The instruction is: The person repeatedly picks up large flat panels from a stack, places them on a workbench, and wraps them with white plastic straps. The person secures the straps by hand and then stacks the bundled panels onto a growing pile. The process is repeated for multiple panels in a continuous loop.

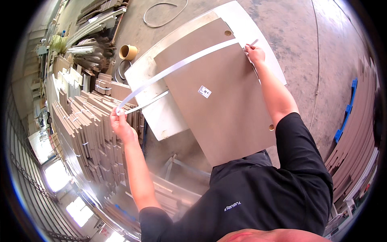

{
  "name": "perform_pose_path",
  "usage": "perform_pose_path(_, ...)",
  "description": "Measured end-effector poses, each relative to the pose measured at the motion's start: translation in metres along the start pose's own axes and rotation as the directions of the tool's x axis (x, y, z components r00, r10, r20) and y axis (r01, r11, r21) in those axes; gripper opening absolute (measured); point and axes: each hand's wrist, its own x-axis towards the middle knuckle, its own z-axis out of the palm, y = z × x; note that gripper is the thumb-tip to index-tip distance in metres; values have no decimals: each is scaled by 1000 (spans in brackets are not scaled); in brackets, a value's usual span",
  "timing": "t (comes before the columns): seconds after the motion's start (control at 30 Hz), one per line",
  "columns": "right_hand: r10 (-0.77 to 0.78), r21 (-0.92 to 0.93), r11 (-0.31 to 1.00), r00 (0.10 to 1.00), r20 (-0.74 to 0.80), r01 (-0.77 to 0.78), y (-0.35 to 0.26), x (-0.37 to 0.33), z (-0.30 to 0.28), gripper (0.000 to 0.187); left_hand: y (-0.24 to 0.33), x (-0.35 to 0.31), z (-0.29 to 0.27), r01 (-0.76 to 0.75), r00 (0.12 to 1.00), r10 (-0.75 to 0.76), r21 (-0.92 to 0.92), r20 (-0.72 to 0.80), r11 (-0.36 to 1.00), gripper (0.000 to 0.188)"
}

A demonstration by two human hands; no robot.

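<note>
A brown-grey flat panel [234, 109] with two round holes and a small white label [204, 92] lies on a white-topped table [161, 119], its near end against my body. Across the panel's far part arches a white strap [177, 65]. My left hand [122, 127], off the table's left side, pinches this strap where it doubles back; a lower length [151, 100] runs from there under the panel. At the panel's right edge my right hand [255, 54] closes on the strap, with a short end sticking out past the fingers.
Stacks of strapped brown boards [90, 133] crowd the left side. Beyond the table stand a brown cardboard tube [128, 52] and a loose strap loop [161, 20] on the concrete floor. Long brown panels [354, 133] with blue supports [348, 109] are at the right.
</note>
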Motion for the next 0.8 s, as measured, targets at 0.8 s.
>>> perform_pose_path(0.8, 191, -306, 951, 847, 497, -35, 216, -339, -196, 65, -120, -360, 27, 192, 815, -403, 462, 416, 866, 32)
